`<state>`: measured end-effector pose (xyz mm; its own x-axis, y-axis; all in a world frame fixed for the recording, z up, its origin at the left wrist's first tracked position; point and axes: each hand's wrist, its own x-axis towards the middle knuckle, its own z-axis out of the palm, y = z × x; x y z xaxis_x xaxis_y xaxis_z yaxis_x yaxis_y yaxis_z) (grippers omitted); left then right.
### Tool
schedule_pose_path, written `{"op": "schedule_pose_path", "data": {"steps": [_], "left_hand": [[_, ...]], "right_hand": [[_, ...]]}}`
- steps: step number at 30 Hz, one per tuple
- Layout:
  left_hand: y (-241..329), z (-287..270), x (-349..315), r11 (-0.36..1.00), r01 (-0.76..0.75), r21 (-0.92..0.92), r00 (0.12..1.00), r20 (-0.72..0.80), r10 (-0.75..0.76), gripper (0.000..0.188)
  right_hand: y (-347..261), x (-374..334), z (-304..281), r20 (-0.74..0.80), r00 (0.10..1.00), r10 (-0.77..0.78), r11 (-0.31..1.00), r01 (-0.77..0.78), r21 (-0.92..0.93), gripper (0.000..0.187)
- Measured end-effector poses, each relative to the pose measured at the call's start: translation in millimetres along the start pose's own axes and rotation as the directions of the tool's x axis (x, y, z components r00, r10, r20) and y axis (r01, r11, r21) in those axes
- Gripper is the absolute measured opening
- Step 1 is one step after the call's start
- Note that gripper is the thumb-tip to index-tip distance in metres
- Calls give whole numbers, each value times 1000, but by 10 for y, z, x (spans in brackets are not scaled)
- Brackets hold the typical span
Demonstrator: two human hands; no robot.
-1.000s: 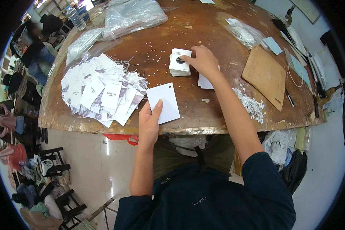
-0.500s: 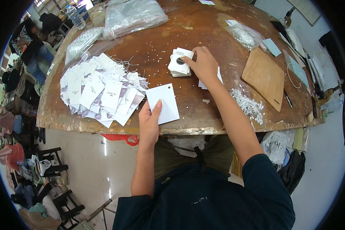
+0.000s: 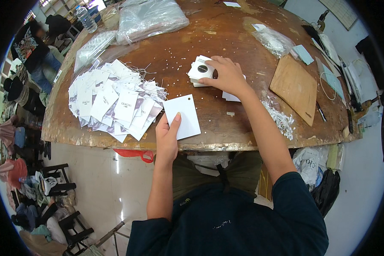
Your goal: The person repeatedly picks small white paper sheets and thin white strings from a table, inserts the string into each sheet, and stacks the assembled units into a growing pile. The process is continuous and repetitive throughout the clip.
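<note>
My left hand pinches a blank white hang tag between thumb and fingers at the table's front edge. A small hole shows at the tag's top corner. My right hand is at a short stack of smaller white tags, whose top one bears a dark oval. Its thumb and forefinger are spread apart over the right side of the stack, and the other fingers are partly hidden. Left of my hands lies a big heap of printed white tags with white strings. More white tags lie partly under my right wrist.
White string loops lie right of my forearm, beside a wooden board. Clear plastic bags and a water bottle stand at the back left. Another bag lies at the back right. A person is at far left.
On the stack, my right thumb has shifted off the dark oval toward the near edge, and the thumb and forefinger are wider apart. My left hand keeps the tag in nearly the same place.
</note>
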<state>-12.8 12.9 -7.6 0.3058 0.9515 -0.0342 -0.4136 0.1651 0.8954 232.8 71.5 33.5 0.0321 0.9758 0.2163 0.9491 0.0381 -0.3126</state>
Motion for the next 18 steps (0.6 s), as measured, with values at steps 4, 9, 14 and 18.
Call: {"op": "schedule_pose_path", "data": {"steps": [4, 9, 14, 18], "left_hand": [[-4, -11, -7, 1000, -3, -10, 1000, 1, 3, 32], [-6, -17, 3, 999, -23, -28, 1000, -4, 23, 32], [86, 35, -43, 991, -93, -98, 992, -92, 84, 31], [133, 116, -28, 998, -42, -51, 999, -24, 40, 25]], "right_hand": [[20, 6, 78, -92, 995, -46, 999, 45, -15, 72], [16, -15, 23, -223, 965, -137, 991, 132, -39, 65], [-174, -405, -178, -288, 875, -389, 896, 433, 105, 71], [-368, -841, -148, -157, 882, -444, 827, 471, 306, 93]]}}
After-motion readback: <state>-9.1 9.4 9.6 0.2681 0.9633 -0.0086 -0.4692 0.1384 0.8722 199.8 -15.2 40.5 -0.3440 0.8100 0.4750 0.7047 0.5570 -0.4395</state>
